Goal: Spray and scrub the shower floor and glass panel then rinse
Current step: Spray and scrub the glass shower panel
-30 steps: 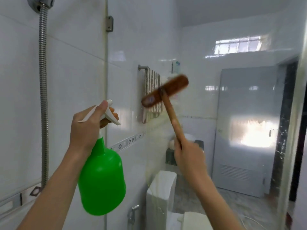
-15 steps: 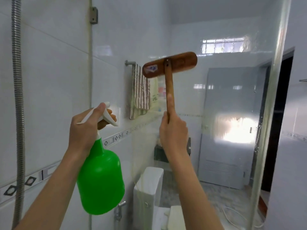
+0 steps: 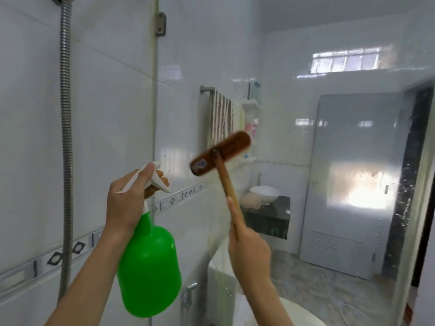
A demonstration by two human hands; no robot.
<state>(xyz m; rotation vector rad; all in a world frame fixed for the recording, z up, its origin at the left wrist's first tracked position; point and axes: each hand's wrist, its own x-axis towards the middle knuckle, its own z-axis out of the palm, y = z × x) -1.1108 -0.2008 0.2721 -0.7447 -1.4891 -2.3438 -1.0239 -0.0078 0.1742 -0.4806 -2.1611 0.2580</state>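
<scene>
Left hand [image 3: 126, 203]: wrapped around the neck of the green spray bottle [image 3: 149, 267], lower centre-left of the frame; thumb on top of the white trigger head, nozzle aimed right toward the glass.
Right hand [image 3: 249, 252]: closed on the wooden handle of the scrub brush [image 3: 220, 154], lower centre; forefinger laid along the shaft.
Brush: head tilted, upper end to the right, blurred; seems pressed to the glass, though contact cannot be confirmed.
Glass panel [image 3: 306, 161]: fills centre and right of the frame; pale streaks running down below the brush; hinge bracket at upper centre-left.
Shower hose [image 3: 65, 137]: hanging down the tiled wall, left edge of the frame.
Behind the glass: striped towel [image 3: 221, 118], sink, toilet, grey door.
Step, judged: scrubbing the panel; rinsing not yet done; floor out of view.
Risk, grip: wet or soapy handle could twist in one hand, knocking the wooden head against the glass.
Risk, bottle: accidental squeeze could spray the wall instead of the panel.
Risk, coverage: upper glass and far right edge likely missed with short strokes.
</scene>
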